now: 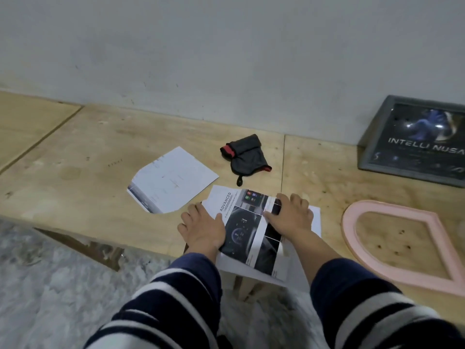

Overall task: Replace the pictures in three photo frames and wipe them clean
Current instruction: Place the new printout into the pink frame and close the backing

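Striped sleeves (176, 298) nearest, over grey carpet (50, 273). Left hand (202, 229) and right hand (289, 215) both flat, fingers relaxed, pressing printed picture (247, 235) at plywood surface (88, 152) front edge; its near part overhangs edge. Pink teardrop frame (392, 258) empty, right. Cut paper sheet (171, 180) beyond left hand. Dark cloth (246, 154) farther back. Grey frame (415, 139) with dark poster leans by wall (226, 46).

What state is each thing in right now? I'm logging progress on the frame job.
Printed car-dashboard picture: flat at the wooden table's edge, under both hands.
Left hand: pressing its left side.
Right hand: pressing its right side.
White cut sheet: flat, untouched.
Dark grey cloth: crumpled, unused.
Pink teardrop frame: empty, flat.
Grey rectangular frame: holds a dark poster.
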`<state>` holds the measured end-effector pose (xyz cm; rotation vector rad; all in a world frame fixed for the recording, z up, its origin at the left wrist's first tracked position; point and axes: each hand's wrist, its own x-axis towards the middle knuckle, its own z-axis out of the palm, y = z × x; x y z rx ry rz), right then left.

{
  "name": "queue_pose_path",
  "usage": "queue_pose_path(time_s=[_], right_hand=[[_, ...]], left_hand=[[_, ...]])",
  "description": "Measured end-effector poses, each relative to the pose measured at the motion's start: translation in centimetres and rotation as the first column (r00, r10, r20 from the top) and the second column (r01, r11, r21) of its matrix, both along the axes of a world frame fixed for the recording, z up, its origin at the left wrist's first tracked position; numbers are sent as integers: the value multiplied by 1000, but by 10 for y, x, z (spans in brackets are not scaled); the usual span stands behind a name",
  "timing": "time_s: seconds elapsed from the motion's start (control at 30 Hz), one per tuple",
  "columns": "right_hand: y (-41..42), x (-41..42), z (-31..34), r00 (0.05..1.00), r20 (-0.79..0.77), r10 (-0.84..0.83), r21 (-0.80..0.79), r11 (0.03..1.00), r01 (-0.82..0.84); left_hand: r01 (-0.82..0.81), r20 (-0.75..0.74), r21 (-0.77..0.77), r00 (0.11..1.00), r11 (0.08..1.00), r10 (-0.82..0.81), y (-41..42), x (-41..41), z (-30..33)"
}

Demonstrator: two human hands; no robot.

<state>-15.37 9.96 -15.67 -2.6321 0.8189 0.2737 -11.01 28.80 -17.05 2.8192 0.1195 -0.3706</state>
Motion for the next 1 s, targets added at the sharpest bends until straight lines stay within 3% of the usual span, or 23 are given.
queue_pose_path(time_s=[0.23, 0.43, 0.53, 0.7, 1.0], right_hand=[[-29, -40, 3, 996, 4, -89, 29, 996, 89], [-27, -45, 7, 994, 65, -89, 192, 979, 75], [-24, -43, 5, 996, 60, -62, 203, 978, 49], [-24, -38, 3, 994, 42, -105, 222, 971, 93], [-23, -30, 2, 875, 257, -409, 495, 834, 245]], left_hand=[[-81, -46, -28, 996, 996, 79, -25, -10, 11], [-336, -193, -279, 937, 900, 290, -19, -4, 19], [-305, -218, -408, 948, 861, 232, -14, -1, 17], [-238, -267, -493, 957, 837, 115, -10, 3, 21], [-229, -286, -622, 957, 749, 54, 6, 16, 23]])
